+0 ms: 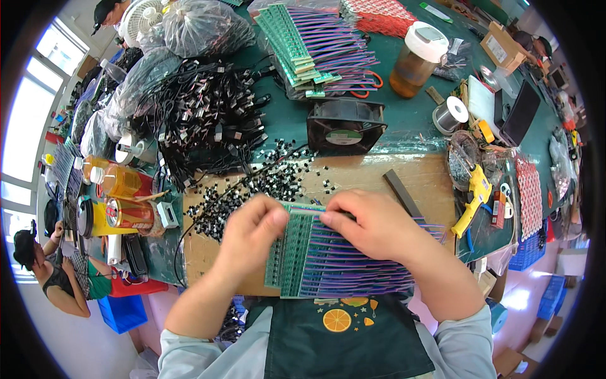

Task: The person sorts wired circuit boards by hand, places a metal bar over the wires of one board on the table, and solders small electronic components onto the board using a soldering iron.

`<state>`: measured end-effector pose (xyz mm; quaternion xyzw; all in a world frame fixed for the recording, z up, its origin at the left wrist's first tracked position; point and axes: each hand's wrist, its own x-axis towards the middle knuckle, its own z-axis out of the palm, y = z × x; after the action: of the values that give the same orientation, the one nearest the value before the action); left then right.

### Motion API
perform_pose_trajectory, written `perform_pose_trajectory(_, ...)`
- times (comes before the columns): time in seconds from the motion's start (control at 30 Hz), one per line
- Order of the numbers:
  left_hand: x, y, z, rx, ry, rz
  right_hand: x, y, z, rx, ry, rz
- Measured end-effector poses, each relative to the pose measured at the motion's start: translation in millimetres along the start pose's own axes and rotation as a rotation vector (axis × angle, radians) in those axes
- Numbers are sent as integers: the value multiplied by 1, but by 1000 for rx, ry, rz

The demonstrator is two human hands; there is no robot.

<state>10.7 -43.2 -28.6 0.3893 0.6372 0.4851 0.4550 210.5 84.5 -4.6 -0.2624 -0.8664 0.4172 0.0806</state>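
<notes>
Green circuit boards (294, 252) lie side by side at the near edge of the work surface, with purple and blue wires (360, 268) running off to the right. My right hand (372, 222) grips the far end of the boards, thumb and fingers closed where the wires begin. At the boards' far left corner, my left hand (254, 228) is closed in a pinch; whatever sits between its fingertips is too small or hidden to make out. Just beyond that hand spreads a heap of small black-and-white parts (252, 189). A dark flat bar (402, 193) lies beyond my right hand.
A black square fan (346, 126) stands beyond the cardboard (353, 172). Behind it are stacked wired boards (290, 44) and a lidded jar (416, 60). Black cables (202, 117) pile up at left, near bottles and a can (126, 213). A yellow glue gun (473, 196) lies right. A person (66, 271) sits far left.
</notes>
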Motion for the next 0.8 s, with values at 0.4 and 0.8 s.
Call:
perform_pose_trajectory(0.4, -43, -18, 46, -293, -101, 99, -7, -9, 6, -119, 67, -45)
perform_pose_trajectory(0.8, -42, -36, 51, -690, -102, -46, -1, -3, 13, 178, 81, -51)
